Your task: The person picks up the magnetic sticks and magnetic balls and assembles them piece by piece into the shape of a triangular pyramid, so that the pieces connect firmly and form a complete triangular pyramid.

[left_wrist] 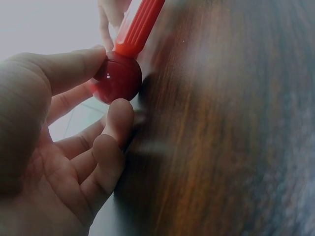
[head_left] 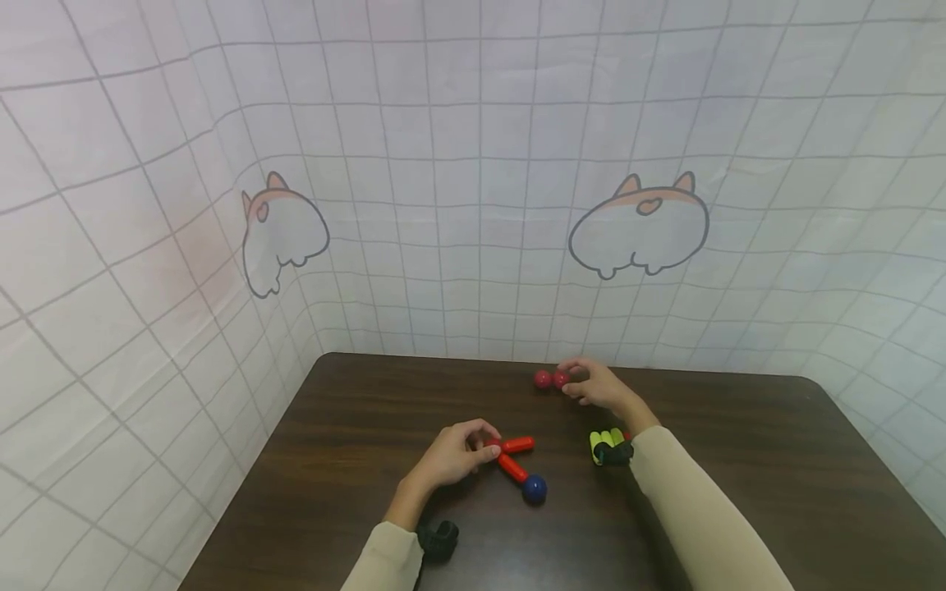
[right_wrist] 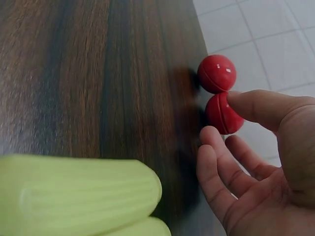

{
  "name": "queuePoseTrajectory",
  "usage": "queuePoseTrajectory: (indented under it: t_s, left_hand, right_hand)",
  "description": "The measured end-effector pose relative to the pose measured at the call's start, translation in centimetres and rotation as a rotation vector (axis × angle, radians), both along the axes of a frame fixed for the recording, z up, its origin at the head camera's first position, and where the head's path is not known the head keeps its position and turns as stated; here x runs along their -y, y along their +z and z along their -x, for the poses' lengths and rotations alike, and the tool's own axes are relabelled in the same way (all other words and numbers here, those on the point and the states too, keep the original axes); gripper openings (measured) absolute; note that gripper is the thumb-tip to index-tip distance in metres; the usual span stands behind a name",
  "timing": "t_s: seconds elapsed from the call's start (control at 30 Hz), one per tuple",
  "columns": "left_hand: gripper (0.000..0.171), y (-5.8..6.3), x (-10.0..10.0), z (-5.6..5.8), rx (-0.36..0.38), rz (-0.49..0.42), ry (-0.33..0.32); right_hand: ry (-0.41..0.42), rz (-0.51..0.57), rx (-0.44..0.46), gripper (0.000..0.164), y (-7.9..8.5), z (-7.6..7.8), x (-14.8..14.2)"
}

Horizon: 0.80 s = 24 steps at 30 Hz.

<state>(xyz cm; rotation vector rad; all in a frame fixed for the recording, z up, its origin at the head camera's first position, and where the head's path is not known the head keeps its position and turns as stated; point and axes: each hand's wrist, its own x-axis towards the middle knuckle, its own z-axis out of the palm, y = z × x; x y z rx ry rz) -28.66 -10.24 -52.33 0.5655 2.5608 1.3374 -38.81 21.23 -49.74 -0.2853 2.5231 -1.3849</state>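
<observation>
My left hand point(head_left: 452, 456) pinches a dark red ball point(left_wrist: 118, 78) between thumb and fingers, low over the wooden table. Two red rods run out from that ball: an upper rod point(head_left: 519, 444) pointing right, and a lower rod point(head_left: 512, 467) ending in a blue ball point(head_left: 534, 489). Toward the back edge, my right hand point(head_left: 597, 387) has its thumb and fingertips around the nearer red ball point(right_wrist: 224, 114) of a pair. The other red ball point(right_wrist: 217, 73) touches it on the left in the head view.
Several yellow-green rods point(head_left: 607, 439) lie side by side under the right forearm, with a bit of red beside them, partly hidden. The dark wooden table point(head_left: 355, 410) ends at a white gridded cloth point(head_left: 458, 271) behind and at the sides.
</observation>
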Motion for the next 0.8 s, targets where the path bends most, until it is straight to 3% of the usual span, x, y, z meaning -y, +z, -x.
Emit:
queuePoseTrajectory:
  t_s: [0.57,0.8]
  left_hand:
    - [0.023,-0.08,0.02,0.10,0.012,-0.002,0.009]
    - [0.021,0.02,0.05,-0.02,0.008,-0.004,0.005]
  right_hand:
    - [-0.025,-0.048,0.005,0.035,-0.34,0.67,0.93]
    - [-0.053,-0.055,0.054,0.035,-0.13,0.39,0.45]
